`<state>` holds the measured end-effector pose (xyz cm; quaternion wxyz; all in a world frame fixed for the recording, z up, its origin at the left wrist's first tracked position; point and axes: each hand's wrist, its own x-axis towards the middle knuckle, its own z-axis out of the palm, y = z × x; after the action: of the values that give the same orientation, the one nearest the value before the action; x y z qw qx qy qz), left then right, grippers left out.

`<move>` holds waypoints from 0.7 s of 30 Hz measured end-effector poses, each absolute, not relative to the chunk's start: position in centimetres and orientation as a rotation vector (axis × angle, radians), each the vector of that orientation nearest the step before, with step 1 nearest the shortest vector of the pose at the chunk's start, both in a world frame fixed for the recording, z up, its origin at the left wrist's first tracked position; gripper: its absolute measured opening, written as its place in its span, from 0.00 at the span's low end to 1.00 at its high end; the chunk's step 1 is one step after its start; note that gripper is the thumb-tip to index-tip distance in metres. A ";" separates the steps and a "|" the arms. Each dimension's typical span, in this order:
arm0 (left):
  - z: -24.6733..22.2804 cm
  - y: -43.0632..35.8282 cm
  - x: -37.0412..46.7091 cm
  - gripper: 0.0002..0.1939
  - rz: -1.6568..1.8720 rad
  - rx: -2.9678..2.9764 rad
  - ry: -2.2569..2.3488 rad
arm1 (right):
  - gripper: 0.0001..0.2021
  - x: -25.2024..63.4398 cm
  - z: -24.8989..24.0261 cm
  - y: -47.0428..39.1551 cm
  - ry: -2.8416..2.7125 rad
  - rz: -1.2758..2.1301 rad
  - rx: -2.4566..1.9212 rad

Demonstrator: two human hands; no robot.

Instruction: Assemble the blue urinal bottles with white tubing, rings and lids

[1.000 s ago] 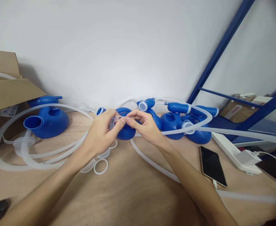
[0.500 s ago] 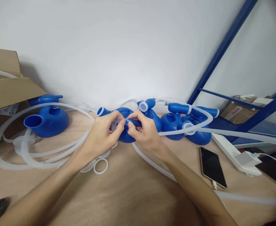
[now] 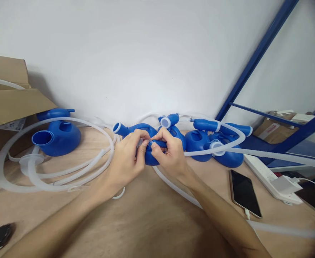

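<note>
My left hand (image 3: 127,156) and my right hand (image 3: 171,152) meet in front of a blue plastic urinal bottle (image 3: 152,159). The fingers of both are closed in pinches, tips nearly touching. Between them shows a small clear plastic piece (image 3: 150,142), pinched by the left thumb and fingers. A short blue tube-like part (image 3: 160,144) lies in my right hand; whether it joins the bottle is hidden. The bottle's white-rimmed mouth (image 3: 117,128) points up and left behind my left hand. A white ring (image 3: 119,194) lies on the table, partly covered by my left wrist.
On the left, a coiled translucent hose (image 3: 1,165) loops before another blue bottle (image 3: 66,139) and a cardboard box (image 3: 17,104). Several blue bottles with hoses line the wall at right. A phone (image 3: 245,193) and a power strip (image 3: 265,177) lie beyond my right forearm.
The whole view has shifted slightly. Both hands have moved a little right, and the fingertips are closer together around the clear piece. My left forearm now covers more of the white rings.
</note>
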<state>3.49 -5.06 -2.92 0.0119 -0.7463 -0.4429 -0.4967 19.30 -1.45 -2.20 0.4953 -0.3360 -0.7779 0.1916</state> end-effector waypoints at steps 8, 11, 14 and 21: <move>-3.2 -4.2 3.3 0.10 -1.469 -2.439 -1.358 | 0.06 19.7 -1.5 -1.6 -1.902 0.582 -0.841; -1.5 -4.4 1.6 0.15 -1.266 -2.821 -1.309 | 0.07 21.0 -0.4 -1.2 -1.956 0.555 -0.850; 0.0 -4.5 -1.0 0.27 -0.816 -3.039 -1.527 | 0.11 23.3 0.6 0.5 -2.017 0.558 -0.907; -3.0 -1.7 -3.0 0.32 0.631 -2.643 -2.194 | 0.25 28.1 -1.2 6.8 -2.447 0.694 -1.437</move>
<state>-3.01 -1.68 -3.03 -0.1744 -0.7452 -0.6185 0.1779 28.08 6.79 -1.22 0.1097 -0.4890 -0.8325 0.2361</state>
